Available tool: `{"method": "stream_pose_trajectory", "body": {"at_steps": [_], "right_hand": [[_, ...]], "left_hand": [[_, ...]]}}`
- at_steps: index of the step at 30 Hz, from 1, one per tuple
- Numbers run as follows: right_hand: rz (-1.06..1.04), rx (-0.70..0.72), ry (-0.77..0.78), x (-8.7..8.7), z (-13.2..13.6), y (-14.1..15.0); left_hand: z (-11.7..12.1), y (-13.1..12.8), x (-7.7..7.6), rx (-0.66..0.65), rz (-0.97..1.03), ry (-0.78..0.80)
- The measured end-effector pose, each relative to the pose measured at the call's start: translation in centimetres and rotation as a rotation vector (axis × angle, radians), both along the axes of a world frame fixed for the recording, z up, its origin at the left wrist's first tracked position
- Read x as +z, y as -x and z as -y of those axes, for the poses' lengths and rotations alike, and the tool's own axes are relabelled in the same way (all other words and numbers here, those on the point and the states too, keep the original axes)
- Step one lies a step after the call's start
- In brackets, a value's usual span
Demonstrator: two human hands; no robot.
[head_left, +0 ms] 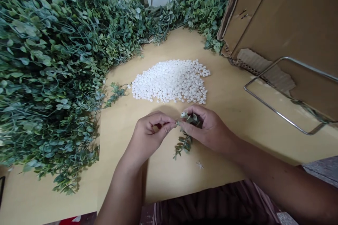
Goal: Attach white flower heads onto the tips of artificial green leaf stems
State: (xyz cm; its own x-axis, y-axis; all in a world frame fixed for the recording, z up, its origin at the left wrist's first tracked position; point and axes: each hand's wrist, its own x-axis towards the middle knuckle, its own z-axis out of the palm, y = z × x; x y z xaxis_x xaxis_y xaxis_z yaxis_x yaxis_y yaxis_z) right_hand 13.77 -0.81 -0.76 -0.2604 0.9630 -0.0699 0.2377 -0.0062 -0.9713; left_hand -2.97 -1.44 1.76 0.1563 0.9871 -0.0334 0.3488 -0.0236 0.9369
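Note:
Near the middle of the table, my right hand [204, 124] is closed around an artificial leaf sprig [185, 144], whose leafy end hangs down below the fingers. A small white piece shows at the top of the sprig, between thumb and forefinger. My left hand [151, 132] pinches the thin stem end of the same sprig, its fingertips almost touching the right ones. Just beyond both hands lies a heap of small white plastic pieces [171, 81]. A short loose sprig [116, 92] rests at the heap's left side.
A large pile of green artificial foliage [52, 59] fills the left and runs along the back. At right leans a cardboard box [290, 24], with a bent metal wire frame [277, 117] before it. A small white star-shaped bit [200, 165] lies near the table's front edge.

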Motion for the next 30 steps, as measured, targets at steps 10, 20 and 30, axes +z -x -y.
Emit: {"method": "stream_pose_trajectory", "body": {"at_steps": [10,20,30], "right_hand": [[0.167,0.098,-0.201,-0.2,0.1,0.2],[0.199,0.065,-0.280,-0.3,0.2,-0.2],[0.162,0.106,-0.027,0.5,0.6,-0.1]], "left_hand": [[0.3,-0.4,-0.1,0.023,0.061,0.005],[-2.2,1.7,-3.1,0.429,-0.341,-0.218],[-3.8,2.1,-3.5,0.423,-0.646,-0.218]]}}
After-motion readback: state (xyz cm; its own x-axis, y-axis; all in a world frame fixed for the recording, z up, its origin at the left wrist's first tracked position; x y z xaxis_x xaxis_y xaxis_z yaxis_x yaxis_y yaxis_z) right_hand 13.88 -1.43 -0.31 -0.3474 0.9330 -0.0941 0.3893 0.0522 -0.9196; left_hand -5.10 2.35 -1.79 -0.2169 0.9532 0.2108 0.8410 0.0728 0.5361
